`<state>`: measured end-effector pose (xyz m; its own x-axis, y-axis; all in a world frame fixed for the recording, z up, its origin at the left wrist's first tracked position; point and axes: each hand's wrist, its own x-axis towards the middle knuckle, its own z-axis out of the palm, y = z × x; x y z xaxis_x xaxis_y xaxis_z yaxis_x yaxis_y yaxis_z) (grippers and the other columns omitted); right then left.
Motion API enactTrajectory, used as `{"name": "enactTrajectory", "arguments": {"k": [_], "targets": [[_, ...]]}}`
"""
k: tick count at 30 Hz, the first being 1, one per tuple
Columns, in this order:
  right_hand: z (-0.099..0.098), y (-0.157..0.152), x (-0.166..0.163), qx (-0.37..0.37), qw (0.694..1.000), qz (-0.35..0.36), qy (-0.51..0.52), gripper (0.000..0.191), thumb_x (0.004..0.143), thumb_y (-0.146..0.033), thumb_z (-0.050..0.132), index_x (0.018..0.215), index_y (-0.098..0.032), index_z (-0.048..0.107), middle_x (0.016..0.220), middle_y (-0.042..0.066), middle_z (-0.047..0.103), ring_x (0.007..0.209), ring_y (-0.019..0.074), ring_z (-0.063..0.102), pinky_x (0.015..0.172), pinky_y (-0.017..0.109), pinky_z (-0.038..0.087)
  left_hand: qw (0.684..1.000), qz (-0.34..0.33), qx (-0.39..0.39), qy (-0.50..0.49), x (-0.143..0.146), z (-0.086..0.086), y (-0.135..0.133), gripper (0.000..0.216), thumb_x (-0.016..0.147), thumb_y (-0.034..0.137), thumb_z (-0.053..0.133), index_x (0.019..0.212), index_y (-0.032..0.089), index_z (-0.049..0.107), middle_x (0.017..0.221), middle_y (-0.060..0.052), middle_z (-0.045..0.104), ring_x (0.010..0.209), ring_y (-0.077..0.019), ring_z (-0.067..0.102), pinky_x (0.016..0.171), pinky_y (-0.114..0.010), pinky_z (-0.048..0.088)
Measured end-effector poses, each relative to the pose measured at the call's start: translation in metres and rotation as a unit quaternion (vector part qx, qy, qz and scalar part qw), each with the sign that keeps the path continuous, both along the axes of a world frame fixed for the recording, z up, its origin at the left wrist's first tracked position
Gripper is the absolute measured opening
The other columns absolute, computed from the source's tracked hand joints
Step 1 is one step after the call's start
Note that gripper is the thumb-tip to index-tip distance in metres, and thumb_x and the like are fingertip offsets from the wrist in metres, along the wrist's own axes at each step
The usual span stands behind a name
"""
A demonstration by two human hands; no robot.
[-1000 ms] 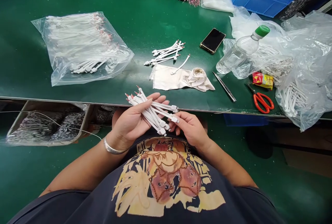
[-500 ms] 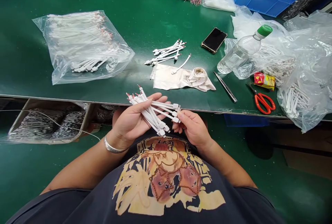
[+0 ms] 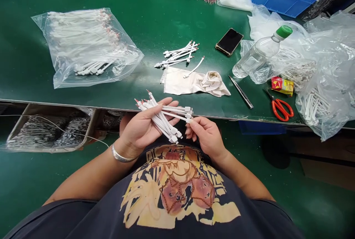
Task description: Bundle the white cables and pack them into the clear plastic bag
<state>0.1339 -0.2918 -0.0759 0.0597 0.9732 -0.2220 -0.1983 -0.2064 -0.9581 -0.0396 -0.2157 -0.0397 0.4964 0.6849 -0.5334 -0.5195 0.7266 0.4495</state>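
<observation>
1. Cables (image 3: 163, 120), white and thin like flat cords, lie as a loose bundle across the palm of the left hand (image 3: 142, 124), in front of the table edge. Their bare wire tips show reddish at one end; at the other end sit small, blocky white connectors.
2. The left hand has its fingers extended under the bundle, and its thumb presses over it from above. A smooth, silvery bracelet (image 3: 121, 154) curves around this wrist.
3. The right hand (image 3: 206, 133) pinches the connector end of one cable between thumb and forefinger; the other fingers are curled.
4. On the glossy green table (image 3: 144, 10), a crossed pile of similar cables (image 3: 179, 54) lies just behind a cream cloth (image 3: 181, 84), which is soft, wrinkled and twisted into a roll at its right end. One single curved cable (image 3: 196, 66) rests partly on this cloth.
5. To the left, a clear, creased plastic bag (image 3: 130, 57) contains many white cables.
6. To the right are a slim metallic cutter (image 3: 240, 92) and scissors (image 3: 283, 110) with rounded orange-red handles.
</observation>
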Motion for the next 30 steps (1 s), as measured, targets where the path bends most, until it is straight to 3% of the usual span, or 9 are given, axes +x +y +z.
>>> {"name": "enactTrajectory", "arguments": {"k": [3,7,9,23,30], "targets": [[0.000,0.000,-0.003,-0.006,1.000,-0.013,-0.011,0.028,0.084,-0.044,0.057,0.076,-0.017,0.062,0.062,-0.001,0.062,0.051,0.0076,0.055,0.042,0.017,0.038,1.000,-0.001,0.003,-0.005,0.000,0.002,0.000,0.027,0.088,0.015,0.046,0.109,0.015,0.064,0.118,-0.009,0.065,0.107,-0.0220,0.062,0.093,-0.039,0.052],[0.003,-0.002,-0.008,-0.035,0.992,0.112,-0.036,0.026,0.080,-0.043,0.062,0.084,-0.017,0.064,0.068,0.000,0.063,0.055,0.0082,0.055,0.045,0.018,0.040,1.000,0.006,0.002,-0.003,0.000,0.003,0.001,0.027,0.089,0.015,0.045,0.108,0.017,0.064,0.116,-0.007,0.066,0.103,-0.0195,0.064,0.091,-0.037,0.053],[0.005,-0.003,-0.009,-0.031,0.989,0.134,-0.050,0.025,0.081,-0.041,0.062,0.082,-0.016,0.064,0.068,-0.001,0.063,0.055,0.0073,0.053,0.047,0.018,0.041,1.000,0.010,0.001,0.000,0.000,0.004,0.001,0.027,0.089,0.015,0.045,0.108,0.017,0.064,0.115,-0.007,0.066,0.101,-0.0189,0.064,0.091,-0.037,0.052],[0.000,0.001,-0.008,-0.034,0.999,0.027,-0.013,0.034,0.084,-0.047,0.056,0.073,-0.016,0.062,0.059,0.000,0.061,0.050,0.0078,0.054,0.044,0.018,0.038,1.000,0.009,0.008,0.002,0.002,0.007,0.002,0.031,0.087,0.015,0.046,0.113,0.014,0.062,0.111,-0.010,0.067,0.095,-0.0207,0.066,0.097,-0.042,0.047],[-0.003,-0.002,-0.013,0.011,0.997,0.077,0.005,0.030,0.083,-0.047,0.058,0.082,-0.018,0.064,0.067,-0.001,0.059,0.051,0.0074,0.045,0.048,0.022,0.036,1.000,0.012,0.016,0.005,0.004,0.007,0.000,0.029,0.088,0.015,0.045,0.111,0.014,0.063,0.111,-0.009,0.067,0.096,-0.0199,0.065,0.099,-0.041,0.046]]}}
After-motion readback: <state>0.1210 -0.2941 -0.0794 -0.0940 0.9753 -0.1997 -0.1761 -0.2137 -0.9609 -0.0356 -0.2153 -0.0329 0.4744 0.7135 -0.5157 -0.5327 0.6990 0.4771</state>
